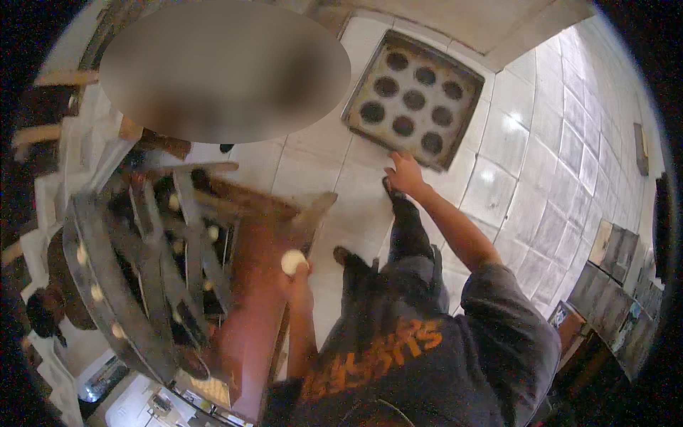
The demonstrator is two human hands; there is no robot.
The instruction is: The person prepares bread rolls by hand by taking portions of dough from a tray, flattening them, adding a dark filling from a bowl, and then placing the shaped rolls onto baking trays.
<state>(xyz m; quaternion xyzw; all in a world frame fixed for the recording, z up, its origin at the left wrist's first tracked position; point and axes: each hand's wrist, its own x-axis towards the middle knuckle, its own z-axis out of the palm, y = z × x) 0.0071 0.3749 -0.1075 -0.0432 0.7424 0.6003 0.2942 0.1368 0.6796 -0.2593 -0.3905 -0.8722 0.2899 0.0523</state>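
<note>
My left hand (300, 277) is closed around a round, pale dough ball (292, 260) and holds it up beside a reddish-brown panel (260, 306). My right hand (407, 175) is stretched forward with its fingers apart and nothing seen in them. It comes near the close edge of a square metal tray (449, 158), though whether it touches cannot be told. Dark round spots in several rows mark the tray; I cannot tell if they are hollows or holes. To the left, several more pale balls (97, 292) sit along a machine with grey slanted bands (117, 263).
Light tiles (491, 174) cover the floor ahead and to the right. A wall or panel (455, 25) rises behind the tray. Dark boxy things (605, 285) stand at the far right. A blurred oval hides the upper left. Pale pieces (211, 388) lie at the lower left.
</note>
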